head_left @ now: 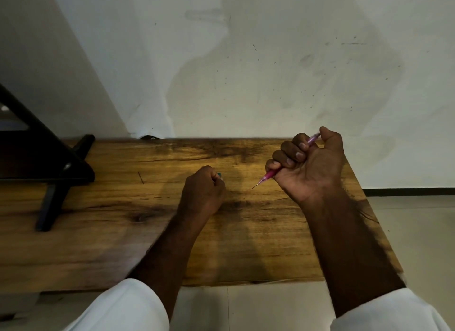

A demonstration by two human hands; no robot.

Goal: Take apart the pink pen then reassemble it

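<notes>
My right hand (307, 163) is closed in a fist around the pink pen (268, 175), above the right part of the wooden table (123, 207). The pen's thin tip points down and left, and its back end sticks out by my thumb. My left hand (203, 190) rests as a fist on the middle of the table. A small teal piece (219, 175) peeks out between its fingers; most of that piece is hidden.
A black stand (56, 178) with slanted legs sits on the table's left part. A thin dark mark (140, 177) lies on the wood to the left of my left hand. The white wall rises right behind the table; tiled floor lies to the right and front.
</notes>
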